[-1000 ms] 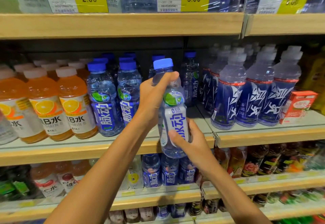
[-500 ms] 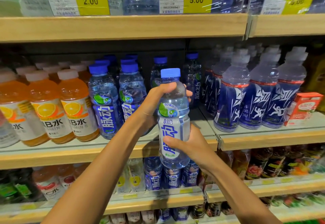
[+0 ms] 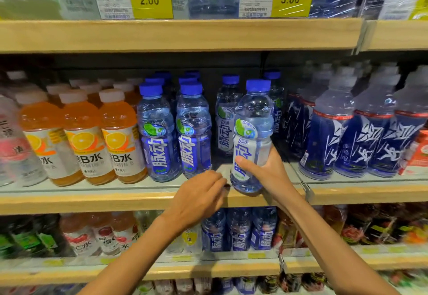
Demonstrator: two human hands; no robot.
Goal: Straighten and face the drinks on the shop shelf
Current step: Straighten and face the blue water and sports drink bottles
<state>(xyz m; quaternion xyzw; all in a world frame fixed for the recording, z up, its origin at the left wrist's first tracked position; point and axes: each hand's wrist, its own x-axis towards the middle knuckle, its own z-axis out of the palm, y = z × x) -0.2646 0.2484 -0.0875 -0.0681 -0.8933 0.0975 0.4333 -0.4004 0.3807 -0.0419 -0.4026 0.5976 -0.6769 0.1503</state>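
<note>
Both forearms bare, reaching forward. Right hand (image 3: 266, 172) gripping bottle (image 3: 253, 114) low down, thumb across front. Left hand (image 3: 199, 198) palm down, fingers loosely curled, holding nothing.

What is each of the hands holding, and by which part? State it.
The right hand grips the blue-capped drink bottle around its lower labelled body; the left hand holds nothing.

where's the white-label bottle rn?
Head view, centre-right: the white-label bottle is at the middle shelf's front edge, gripped by the right hand, right of two blue-label bottles.
</note>
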